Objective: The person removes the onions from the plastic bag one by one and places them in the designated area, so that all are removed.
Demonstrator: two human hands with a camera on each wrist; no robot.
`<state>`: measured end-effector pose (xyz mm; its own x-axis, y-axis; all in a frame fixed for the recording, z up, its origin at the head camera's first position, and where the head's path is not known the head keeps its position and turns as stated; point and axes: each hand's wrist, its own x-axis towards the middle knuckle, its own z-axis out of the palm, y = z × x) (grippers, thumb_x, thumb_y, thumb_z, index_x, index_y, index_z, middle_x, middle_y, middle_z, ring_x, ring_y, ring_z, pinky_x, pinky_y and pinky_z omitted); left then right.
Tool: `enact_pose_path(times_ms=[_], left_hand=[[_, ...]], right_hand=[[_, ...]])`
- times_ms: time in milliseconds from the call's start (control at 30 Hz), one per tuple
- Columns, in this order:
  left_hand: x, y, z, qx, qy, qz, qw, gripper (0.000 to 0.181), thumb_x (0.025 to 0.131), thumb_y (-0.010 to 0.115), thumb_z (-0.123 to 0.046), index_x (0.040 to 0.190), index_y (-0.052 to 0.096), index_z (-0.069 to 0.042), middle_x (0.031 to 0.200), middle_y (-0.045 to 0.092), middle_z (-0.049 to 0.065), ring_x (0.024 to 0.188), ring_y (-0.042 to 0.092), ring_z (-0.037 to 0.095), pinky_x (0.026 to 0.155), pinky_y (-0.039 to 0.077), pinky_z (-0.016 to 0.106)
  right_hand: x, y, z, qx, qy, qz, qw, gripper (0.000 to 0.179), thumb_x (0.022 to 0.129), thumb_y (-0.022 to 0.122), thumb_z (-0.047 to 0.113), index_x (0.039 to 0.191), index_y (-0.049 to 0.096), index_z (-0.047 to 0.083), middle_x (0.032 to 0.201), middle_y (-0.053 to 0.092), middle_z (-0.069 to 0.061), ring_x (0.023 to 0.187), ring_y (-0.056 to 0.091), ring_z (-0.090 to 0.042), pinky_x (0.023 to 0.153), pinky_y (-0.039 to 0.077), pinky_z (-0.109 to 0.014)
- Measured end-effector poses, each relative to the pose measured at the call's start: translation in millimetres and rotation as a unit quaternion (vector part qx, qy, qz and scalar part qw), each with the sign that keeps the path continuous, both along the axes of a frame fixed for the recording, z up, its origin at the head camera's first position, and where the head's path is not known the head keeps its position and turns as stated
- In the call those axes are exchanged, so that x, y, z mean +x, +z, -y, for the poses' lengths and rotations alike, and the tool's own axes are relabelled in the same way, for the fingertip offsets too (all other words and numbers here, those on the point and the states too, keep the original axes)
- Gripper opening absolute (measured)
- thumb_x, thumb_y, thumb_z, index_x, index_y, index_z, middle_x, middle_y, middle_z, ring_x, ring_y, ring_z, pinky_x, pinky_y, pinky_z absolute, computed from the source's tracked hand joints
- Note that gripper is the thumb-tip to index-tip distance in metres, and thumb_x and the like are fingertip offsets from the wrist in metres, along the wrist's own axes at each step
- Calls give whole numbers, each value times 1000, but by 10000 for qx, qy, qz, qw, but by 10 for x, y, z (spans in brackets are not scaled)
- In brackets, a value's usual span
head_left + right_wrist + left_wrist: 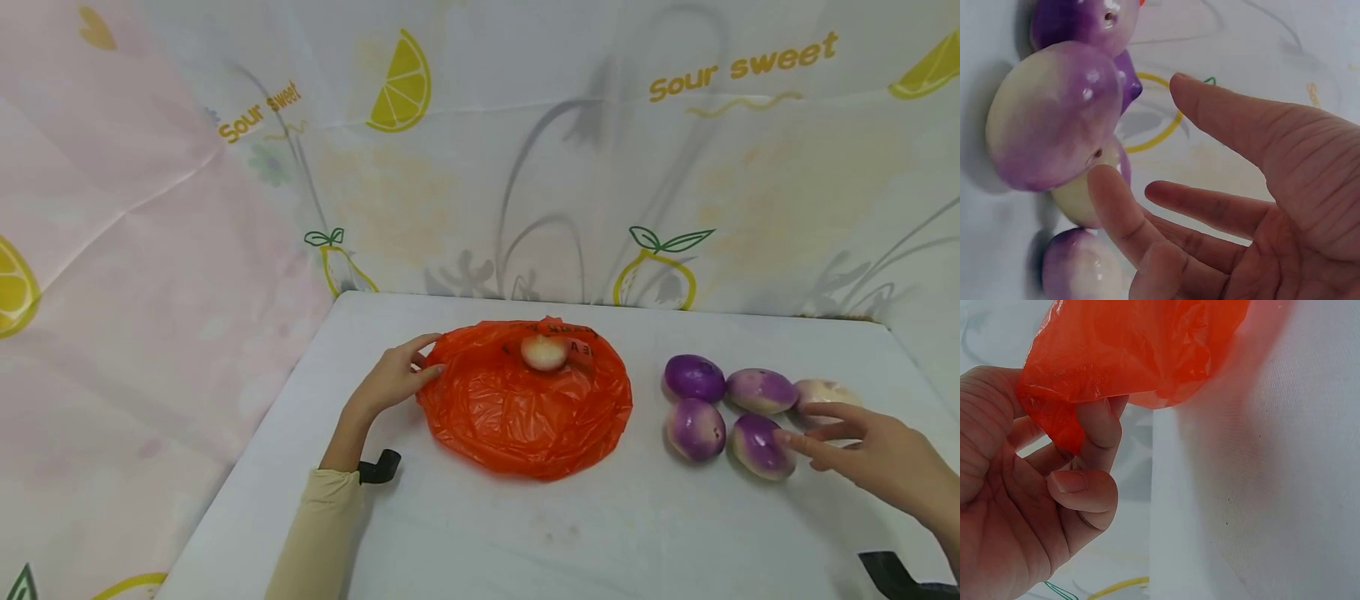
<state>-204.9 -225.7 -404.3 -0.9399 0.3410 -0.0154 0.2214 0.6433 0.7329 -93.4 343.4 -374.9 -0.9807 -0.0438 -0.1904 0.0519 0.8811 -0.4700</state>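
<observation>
My left hand [392,382] pinches the left rim of an orange-red plastic bag [517,425]; in the left wrist view the film [1110,356] passes between thumb and fingers. One pale, round vegetable [544,352] lies inside the bag near its far side. To the right, several glossy oval purple-and-cream vegetables, turnip-like, sit in a cluster, among them a nearer one [763,447] and a paler one [825,398]. Beside these, my right hand [873,450] holds nothing, its fingers spread. Close up, a fingertip appears near one vegetable [1054,119]; contact is unclear.
Everything lies on a white-covered table [600,542]. Behind it hangs a pale curtain [480,167] printed with lemons and lettering. A black strap piece [380,467] is at the left wrist, and another black piece [896,575] is by the right wrist.
</observation>
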Motion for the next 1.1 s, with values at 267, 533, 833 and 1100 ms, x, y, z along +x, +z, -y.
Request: enact_pose_path(times_ms=[267, 533, 833, 1100], left_hand=[[3, 1, 0, 4, 2, -18, 10000, 52, 95, 67, -16, 144, 49, -14, 104, 68, 15, 80, 65, 23, 64, 56, 33], [0, 2, -2, 9, 6, 0, 10000, 52, 95, 67, -16, 144, 49, -14, 105, 68, 15, 81, 65, 23, 64, 55, 33], [-3, 7, 0, 25, -6, -3, 10000, 51, 95, 67, -16, 143, 49, -13, 105, 68, 15, 78, 65, 22, 62, 55, 33], [-8, -12, 2, 46, -23, 19, 10000, 52, 95, 67, -16, 144, 49, -13, 105, 67, 16, 77, 65, 22, 63, 55, 33]], right_hand=[[-51, 121, 245, -411, 29, -600, 9973, 64, 91, 70, 42, 132, 53, -4, 103, 71, -21, 93, 65, -45, 62, 50, -46], [-176, 165, 521, -1011, -80, -894, 9908, 61, 86, 76, 42, 133, 60, 6, 108, 70, -14, 80, 59, 8, 63, 48, -26], [-312, 119, 855, -1438, 39, -1222, 9820, 55, 86, 77, 38, 130, 63, 9, 101, 72, -11, 79, 62, 5, 69, 47, -21], [-383, 98, 1140, -1875, -55, -820, 9788, 64, 85, 73, 50, 134, 59, 12, 110, 70, -9, 96, 65, -22, 75, 52, -30]])
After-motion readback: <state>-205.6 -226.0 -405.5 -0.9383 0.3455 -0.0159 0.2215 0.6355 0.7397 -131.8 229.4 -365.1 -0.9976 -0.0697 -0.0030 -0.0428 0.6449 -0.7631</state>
